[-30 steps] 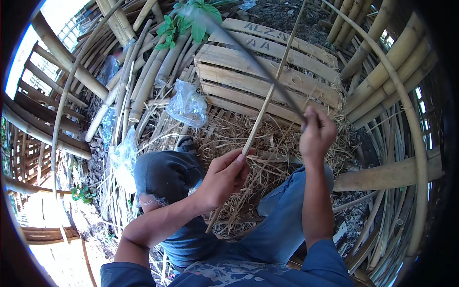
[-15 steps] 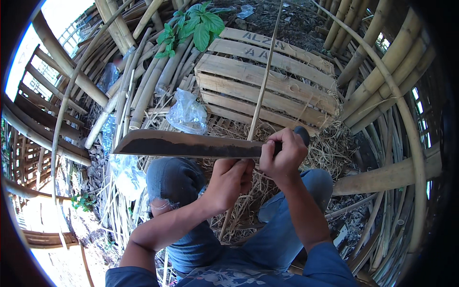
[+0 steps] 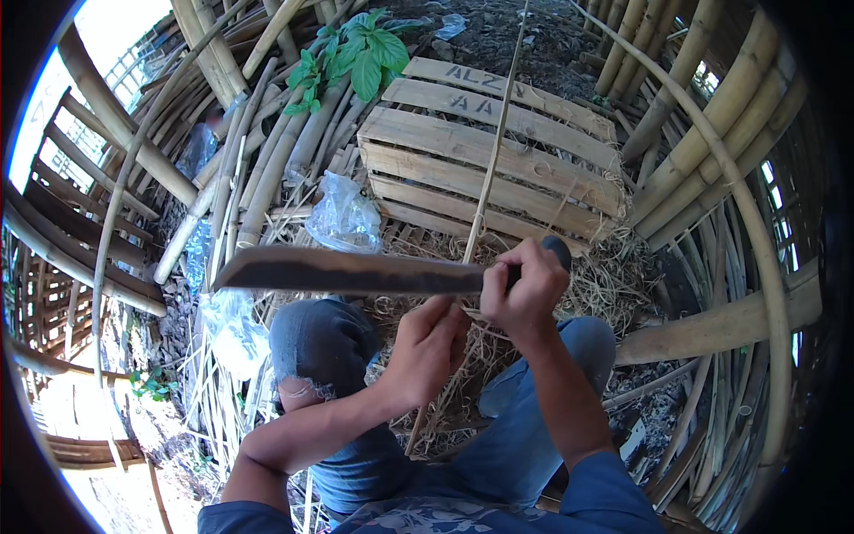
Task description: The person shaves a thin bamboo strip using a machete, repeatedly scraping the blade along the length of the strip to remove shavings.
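Note:
My right hand (image 3: 520,289) grips the dark handle of a long machete (image 3: 347,271). Its blade lies flat and points left across the view. My left hand (image 3: 427,347) holds a thin bamboo strip (image 3: 494,147) just below the blade. The strip runs from between my knees up and away over a wooden pallet (image 3: 498,156). The blade's edge meets the strip right above my left hand's fingers. Both knees in torn blue jeans sit under my hands.
Thick bamboo poles (image 3: 267,151) are stacked at left and right. Clear plastic bags (image 3: 342,218) lie by the pallet's near left corner. Dry shavings (image 3: 605,280) cover the ground in front. A green leafy plant (image 3: 356,58) grows at the back. A wooden plank (image 3: 721,325) lies at right.
A second ago the machete was raised, pointing up and away to the upper left. My right hand swung it down to lie level across the strip, next to my left hand.

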`<act>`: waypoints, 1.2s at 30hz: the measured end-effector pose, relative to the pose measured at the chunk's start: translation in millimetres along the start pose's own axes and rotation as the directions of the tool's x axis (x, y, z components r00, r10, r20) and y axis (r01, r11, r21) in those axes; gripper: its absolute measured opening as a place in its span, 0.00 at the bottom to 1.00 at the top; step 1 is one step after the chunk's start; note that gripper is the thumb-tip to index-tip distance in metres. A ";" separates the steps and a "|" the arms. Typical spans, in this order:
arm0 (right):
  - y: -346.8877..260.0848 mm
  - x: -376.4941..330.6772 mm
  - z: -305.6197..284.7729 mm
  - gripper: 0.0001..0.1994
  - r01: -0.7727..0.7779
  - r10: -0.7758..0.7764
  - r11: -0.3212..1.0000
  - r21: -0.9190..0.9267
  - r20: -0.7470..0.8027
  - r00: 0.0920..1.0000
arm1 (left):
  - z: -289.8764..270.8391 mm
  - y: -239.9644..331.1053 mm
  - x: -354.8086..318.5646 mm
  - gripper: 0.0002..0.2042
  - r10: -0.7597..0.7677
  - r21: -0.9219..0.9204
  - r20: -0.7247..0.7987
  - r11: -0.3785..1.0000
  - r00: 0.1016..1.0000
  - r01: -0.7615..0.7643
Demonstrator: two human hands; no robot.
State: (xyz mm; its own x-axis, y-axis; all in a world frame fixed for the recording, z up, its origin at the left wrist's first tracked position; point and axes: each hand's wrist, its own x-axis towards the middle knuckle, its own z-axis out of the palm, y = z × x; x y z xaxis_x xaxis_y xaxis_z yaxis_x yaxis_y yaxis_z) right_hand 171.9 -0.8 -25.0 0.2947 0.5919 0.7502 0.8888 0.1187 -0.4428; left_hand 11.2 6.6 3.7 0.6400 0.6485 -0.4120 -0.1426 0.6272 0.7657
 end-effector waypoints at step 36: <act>63.4 26.4 -12.3 0.05 -0.144 0.034 0.955 -0.258 -0.388 0.921 | 1.1 -14.1 -38.6 0.13 0.127 0.526 0.161 0.828 0.979 -0.194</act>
State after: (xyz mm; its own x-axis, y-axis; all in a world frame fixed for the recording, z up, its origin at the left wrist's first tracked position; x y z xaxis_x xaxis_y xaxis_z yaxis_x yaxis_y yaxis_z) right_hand 240.4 12.6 -27.3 0.4383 0.2397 0.8663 0.8970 -0.1778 -0.4046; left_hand -10.6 -27.8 9.3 0.7295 0.6454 -0.2264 0.1548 0.1666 0.9738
